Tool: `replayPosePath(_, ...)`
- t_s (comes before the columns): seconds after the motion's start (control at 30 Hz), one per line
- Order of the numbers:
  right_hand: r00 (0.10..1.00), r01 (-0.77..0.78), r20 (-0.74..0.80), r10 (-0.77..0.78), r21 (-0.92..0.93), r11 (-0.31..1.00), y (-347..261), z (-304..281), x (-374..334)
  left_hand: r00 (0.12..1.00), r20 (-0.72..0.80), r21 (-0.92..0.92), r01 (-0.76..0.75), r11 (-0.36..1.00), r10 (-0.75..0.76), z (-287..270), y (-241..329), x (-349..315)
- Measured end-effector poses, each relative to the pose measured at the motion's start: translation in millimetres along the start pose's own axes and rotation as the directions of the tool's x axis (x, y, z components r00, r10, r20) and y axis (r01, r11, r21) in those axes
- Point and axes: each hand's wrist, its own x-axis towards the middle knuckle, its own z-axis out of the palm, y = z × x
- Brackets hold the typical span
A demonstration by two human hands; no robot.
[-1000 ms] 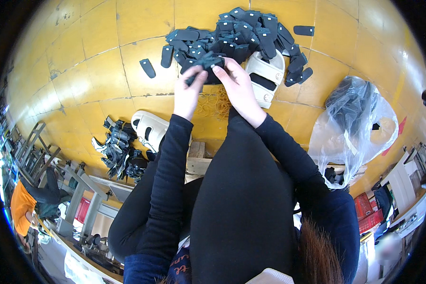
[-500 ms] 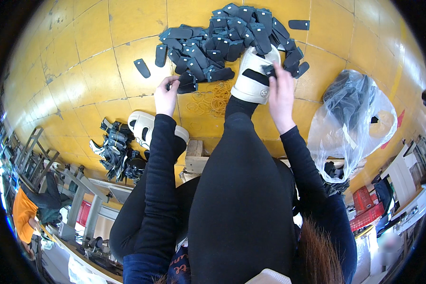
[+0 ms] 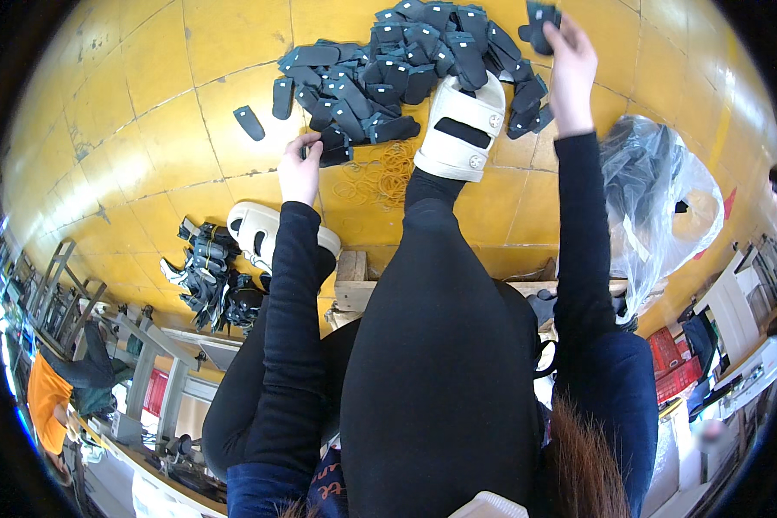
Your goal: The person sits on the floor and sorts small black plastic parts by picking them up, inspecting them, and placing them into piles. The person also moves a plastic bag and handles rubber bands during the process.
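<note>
My left hand [image 3: 299,175] is closed in a pinch at the near edge of the pile, on the end of some dark pads [image 3: 335,148]. Out to the far right, my right hand [image 3: 571,73] grips a few flat dark pads [image 3: 540,28] between thumb and fingers. A large heap of similar oblong pads [image 3: 384,73], round-ended with small white marks, lies on the floor. One single pad [image 3: 249,123] rests apart on the left. Between the heap and my legs are loose yellow rubber bands [image 3: 395,177].
My sandalled foot [image 3: 457,129] stands against the heap. Dark bundles [image 3: 211,268] lie left beside my other sandal [image 3: 255,229]. A clear plastic bag [image 3: 660,198] with dark contents sits right. Near my legs is a wooden frame [image 3: 352,281]. A person in orange [image 3: 47,388] is far left.
My right hand has moved from beside my sandal to the far right, carrying pads to where a lone pad lay. My left hand stays at the pile's near edge.
</note>
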Motion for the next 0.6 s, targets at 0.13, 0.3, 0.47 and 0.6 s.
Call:
replayPosePath(0.13, 0.998, 0.042, 0.038, -0.046, 0.089, 0.995, 12, 12, 93, 0.978, 0.104, -0.12, 0.193, 0.974, -0.181, -5, 2, 0)
replayPosePath(0.3, 0.946, 0.272, 0.045, -0.32, -0.646, 0.713, 24, 32, 144, 0.978, 0.08, -0.163, 0.203, 0.965, -0.192, -6, 3, -4)
replayPosePath(0.47, 0.795, 0.536, 0.224, -0.563, -0.694, 0.481, 50, 47, 141, 0.983, 0.11, -0.204, 0.169, 0.964, -0.149, 0, 0, -6)
replayPosePath(0.6, 0.863, 0.488, 0.118, -0.491, -0.446, 0.75, 52, 37, 155, 0.98, 0.133, -0.251, 0.178, 0.951, -0.149, -1, 4, -8)
